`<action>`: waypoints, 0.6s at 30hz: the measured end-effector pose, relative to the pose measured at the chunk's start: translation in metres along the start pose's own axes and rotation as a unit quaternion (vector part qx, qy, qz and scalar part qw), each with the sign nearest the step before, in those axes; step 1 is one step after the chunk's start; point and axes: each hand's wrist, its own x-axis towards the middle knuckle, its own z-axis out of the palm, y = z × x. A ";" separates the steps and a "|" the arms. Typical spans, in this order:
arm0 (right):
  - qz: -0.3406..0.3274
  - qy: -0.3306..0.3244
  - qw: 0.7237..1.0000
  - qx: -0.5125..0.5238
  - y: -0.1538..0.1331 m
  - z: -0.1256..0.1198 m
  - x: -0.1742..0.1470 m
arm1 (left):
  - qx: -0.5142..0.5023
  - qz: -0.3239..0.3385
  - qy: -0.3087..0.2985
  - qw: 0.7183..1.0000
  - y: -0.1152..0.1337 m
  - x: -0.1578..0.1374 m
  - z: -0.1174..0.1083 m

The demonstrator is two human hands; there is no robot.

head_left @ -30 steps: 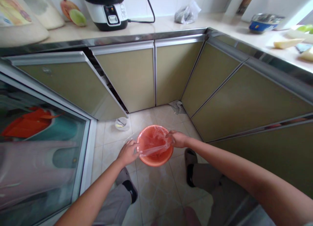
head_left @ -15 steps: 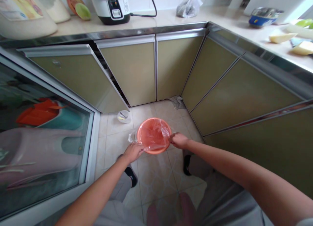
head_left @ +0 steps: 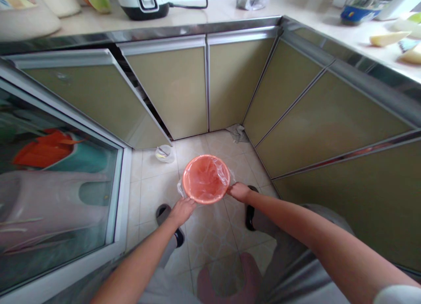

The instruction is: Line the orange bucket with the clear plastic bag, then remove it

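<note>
An orange bin [head_left: 190,195] with a round mouth stands on the floor between my feet. A clear plastic bag [head_left: 210,181] lines its inside, with the edge folded over the rim and some film hanging out at the left and right. My left hand [head_left: 183,210] is closed on the bag's edge at the near left of the rim. My right hand [head_left: 239,192] grips the bag at the right side, just under the rim. The fingertips of both hands are partly hidden.
A small clear tub [head_left: 165,153] sits on the floor by a cabinet door [head_left: 98,98] standing ajar. A grey cloth [head_left: 237,132] lies in the corner. Left is a glass door [head_left: 66,199]. A pink stool [head_left: 226,291] is beneath me; a rice cooker [head_left: 144,4] stands on the counter.
The bag's near edge, stretched across the bin's mouth before, is now pulled down over the near rim. Both hands have moved slightly lower and outside the rim.
</note>
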 end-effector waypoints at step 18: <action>-0.075 0.101 0.992 -0.026 0.008 -0.037 0.027 | -0.019 -0.031 0.089 0.995 -0.031 0.008 -0.021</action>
